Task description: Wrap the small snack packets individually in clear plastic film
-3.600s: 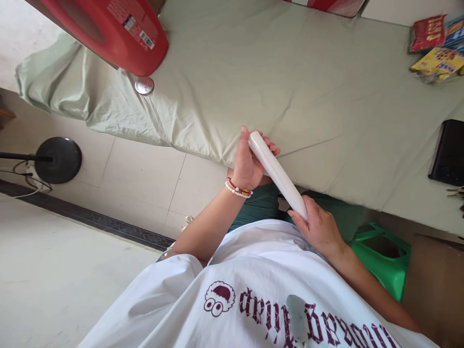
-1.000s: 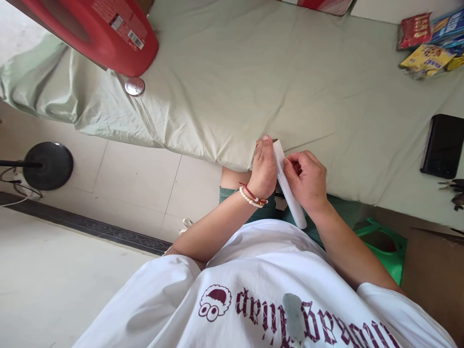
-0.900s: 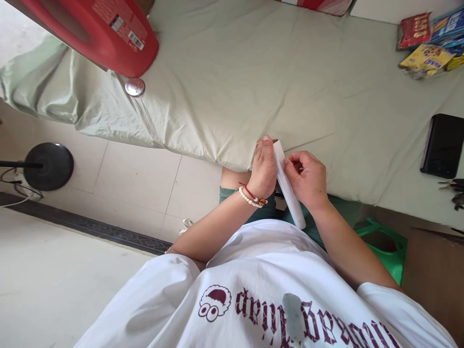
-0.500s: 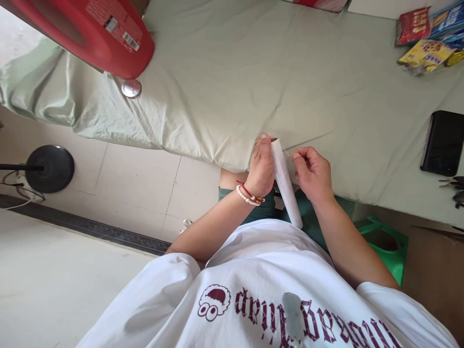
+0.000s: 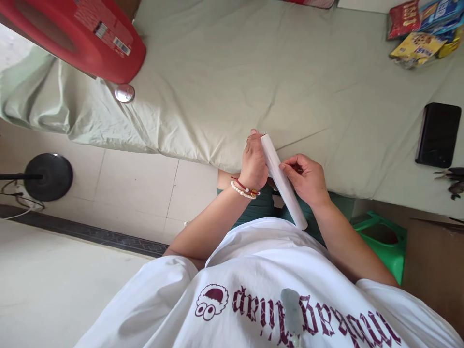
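A long white roll of plastic wrap (image 5: 284, 181) slants from the edge of the covered table down to my shirt. My left hand (image 5: 254, 162) is closed around its upper end, with the thumb pointing up along it and the fingers mostly hidden. On the other side, the thumb and forefinger of my right hand (image 5: 304, 176) pinch against the roll's surface, a little above its middle. The remaining right fingers are curled in. Any loose film between the fingertips is too fine to make out.
A pale green cloth (image 5: 217, 72) covers the table. On it are a red jug (image 5: 105, 43), a round metal lid (image 5: 124, 93), snack packets (image 5: 416, 48), a black phone (image 5: 438, 134) and keys (image 5: 455, 183). A green stool (image 5: 393, 246) stands below right, a black round base (image 5: 49, 177) at left.
My right hand has come from beside the roll to touch its side, lower down. The roll is tilted slightly more, its top end further left. The view has shifted slightly.
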`<state>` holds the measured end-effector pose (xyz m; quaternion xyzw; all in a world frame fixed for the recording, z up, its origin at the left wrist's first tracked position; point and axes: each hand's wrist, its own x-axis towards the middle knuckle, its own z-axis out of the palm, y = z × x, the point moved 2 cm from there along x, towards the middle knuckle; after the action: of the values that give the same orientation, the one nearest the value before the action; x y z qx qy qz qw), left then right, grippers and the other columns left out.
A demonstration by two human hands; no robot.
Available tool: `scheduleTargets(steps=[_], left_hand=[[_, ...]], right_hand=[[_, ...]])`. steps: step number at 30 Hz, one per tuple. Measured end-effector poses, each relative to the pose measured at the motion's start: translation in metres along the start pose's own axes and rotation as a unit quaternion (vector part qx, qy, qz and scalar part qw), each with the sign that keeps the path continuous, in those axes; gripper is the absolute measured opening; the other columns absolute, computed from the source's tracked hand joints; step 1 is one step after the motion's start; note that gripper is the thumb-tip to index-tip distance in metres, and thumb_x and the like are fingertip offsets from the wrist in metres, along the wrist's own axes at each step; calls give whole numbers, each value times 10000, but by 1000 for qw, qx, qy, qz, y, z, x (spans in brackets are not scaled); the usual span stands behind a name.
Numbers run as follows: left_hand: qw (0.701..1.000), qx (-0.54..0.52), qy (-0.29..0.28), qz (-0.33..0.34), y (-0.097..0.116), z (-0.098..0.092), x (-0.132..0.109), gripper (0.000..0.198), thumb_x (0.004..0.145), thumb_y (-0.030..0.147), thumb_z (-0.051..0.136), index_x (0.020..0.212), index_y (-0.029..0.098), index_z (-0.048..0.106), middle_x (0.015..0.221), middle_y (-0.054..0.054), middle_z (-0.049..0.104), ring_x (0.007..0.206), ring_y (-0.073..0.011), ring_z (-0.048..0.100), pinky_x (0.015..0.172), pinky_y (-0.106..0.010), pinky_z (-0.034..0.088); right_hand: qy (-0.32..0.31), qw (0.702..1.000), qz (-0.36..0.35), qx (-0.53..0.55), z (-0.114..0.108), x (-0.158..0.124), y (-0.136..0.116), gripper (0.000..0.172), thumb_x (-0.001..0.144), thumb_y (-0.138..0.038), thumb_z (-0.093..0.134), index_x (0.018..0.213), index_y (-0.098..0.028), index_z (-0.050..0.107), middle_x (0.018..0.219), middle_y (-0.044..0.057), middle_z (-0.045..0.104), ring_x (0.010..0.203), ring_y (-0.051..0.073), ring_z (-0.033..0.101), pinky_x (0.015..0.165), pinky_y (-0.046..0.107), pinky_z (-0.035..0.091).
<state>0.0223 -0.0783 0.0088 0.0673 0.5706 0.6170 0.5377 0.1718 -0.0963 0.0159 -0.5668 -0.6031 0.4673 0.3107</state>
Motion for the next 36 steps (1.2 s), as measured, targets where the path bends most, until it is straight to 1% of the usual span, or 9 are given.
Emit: scheduleTargets(steps=[4,8,12,15,18,23,30,33,36], left_hand=[[1000,21,-7,12,0,0,3,459,980,660,590,830,227,619,734,13,537,747,-159,579,762,-291,529],[1000,22,-6,21,-1,-2,9,490,972,692,575,820,227,603,734,12,550,735,-151,587,786,-298,561],[999,22,-6,24,-1,-4,11,499,963,707,577,814,230,587,740,6,569,757,-156,622,808,-305,584],[999,32,-11,22,1,-3,10,497,972,707,560,826,232,585,734,7,564,754,-161,628,788,-311,591],[999,41,-9,24,2,-2,9,484,995,685,536,817,237,579,731,8,549,739,-158,607,777,-312,584],[999,43,2,29,2,-1,9,491,977,692,565,791,238,562,755,5,554,739,-156,592,794,-322,577],[999,42,4,32,2,-1,9,505,985,698,539,773,241,550,707,19,520,709,-151,591,759,-311,569],[999,38,1,34,1,0,9,516,968,718,555,769,242,539,693,25,508,687,-142,574,725,-291,560],[999,43,7,33,0,0,10,518,963,725,556,775,242,540,689,26,508,668,-136,557,693,-276,547]], right_hand=[[-20,1000,7,8,-2,7,2,205,894,-410,672,818,-219,677,686,-19,631,657,152,559,633,287,479],[-1,999,30,40,-7,12,15,246,893,-457,675,828,-220,661,647,-36,581,613,143,521,565,271,441],[-8,999,27,32,-14,5,23,307,951,-500,634,877,-209,697,695,-21,631,595,135,511,547,267,433],[-22,1000,0,-4,-16,-12,18,288,942,-491,683,897,-211,732,780,0,680,646,144,565,594,281,475],[8,998,-53,-43,-10,-32,11,188,908,-410,754,877,-224,744,837,12,678,665,150,581,624,296,497],[45,988,-107,-100,0,-44,10,179,998,-337,620,869,-232,686,914,51,689,748,187,619,713,342,519],[46,993,-53,-94,-18,-29,22,190,1003,-380,565,880,-241,605,833,41,666,776,215,623,729,363,518],[34,995,-47,-77,-20,-31,20,217,1009,-399,576,884,-235,647,835,35,671,737,195,619,696,345,518],[31,995,-57,-72,-13,-39,16,214,988,-424,643,917,-237,718,885,39,697,718,181,614,660,327,525]])
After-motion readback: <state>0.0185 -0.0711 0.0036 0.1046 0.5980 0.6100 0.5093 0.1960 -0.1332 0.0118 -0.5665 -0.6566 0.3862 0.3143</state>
